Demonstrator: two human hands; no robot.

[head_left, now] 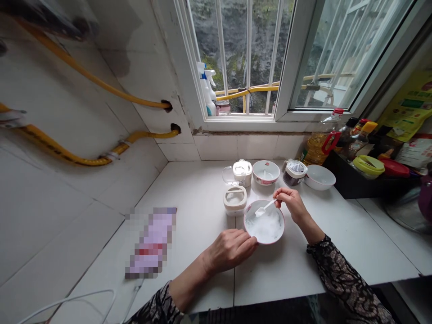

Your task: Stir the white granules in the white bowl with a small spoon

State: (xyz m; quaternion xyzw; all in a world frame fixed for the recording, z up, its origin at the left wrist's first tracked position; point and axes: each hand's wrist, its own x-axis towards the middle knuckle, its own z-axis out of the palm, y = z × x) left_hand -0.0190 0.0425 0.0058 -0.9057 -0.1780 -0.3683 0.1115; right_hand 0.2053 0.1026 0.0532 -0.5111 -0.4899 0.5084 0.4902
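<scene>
A bowl (268, 231) with a pink rim stands on the counter, holding a white grainy substance that looks like salt or sugar. My left hand (231, 249) grips its near left rim, fingers together. My right hand (292, 203) pinches the handle of a small white spoon (268, 207) over the bowl, its tip carrying some white grains. Just behind the bowl to the left is a square seasoning jar (235, 207) with a beige lid. Behind that stands another white jar (248, 173) with its clear lid flipped open.
Along the back are a flowered bowl (266, 180), a jar with dark contents (293, 177) and a white bowl (320, 177). An oil bottle (319, 146) and several condiments fill the right corner. A blurred purple object (155, 243) lies on the left of the counter, near a white cable (84, 292).
</scene>
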